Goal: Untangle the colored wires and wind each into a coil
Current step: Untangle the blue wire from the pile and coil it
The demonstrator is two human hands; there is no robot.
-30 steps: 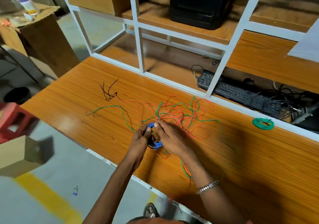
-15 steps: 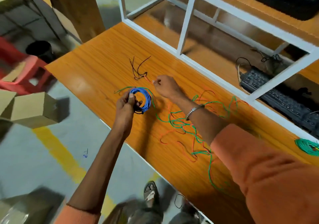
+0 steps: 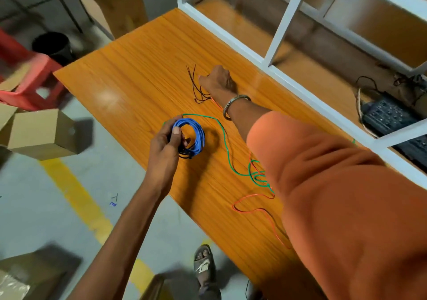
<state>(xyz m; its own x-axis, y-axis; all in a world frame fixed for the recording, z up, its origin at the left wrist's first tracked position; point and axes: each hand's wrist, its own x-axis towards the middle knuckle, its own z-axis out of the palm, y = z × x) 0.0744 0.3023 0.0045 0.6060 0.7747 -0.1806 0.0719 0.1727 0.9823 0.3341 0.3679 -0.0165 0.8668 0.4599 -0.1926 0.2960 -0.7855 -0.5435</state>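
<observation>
My left hand [image 3: 165,142] grips a wound blue wire coil [image 3: 197,133] just above the near edge of the orange wooden table [image 3: 138,73]; a few dark turns hang at the coil's bottom. My right hand [image 3: 218,81] reaches across to the far left, fingers curled and pinching a small bunch of loose black wires [image 3: 193,80]. A loose green wire [image 3: 225,138] runs from beside the coil back under my right arm. A red wire [image 3: 251,209] loops near the table's front edge. My orange sleeve hides the rest of the tangle.
A white metal frame [image 3: 279,22] borders the table's far side, with a black keyboard [image 3: 390,114] behind it. On the floor to the left are a cardboard box [image 3: 39,133], a red stool [image 3: 30,78] and a black bucket [image 3: 52,45]. A sandalled foot [image 3: 204,262] stands below.
My right hand left the blue coil and reached left to the black wires. My left hand lifted the coil away from the tangle. The view swung left.
</observation>
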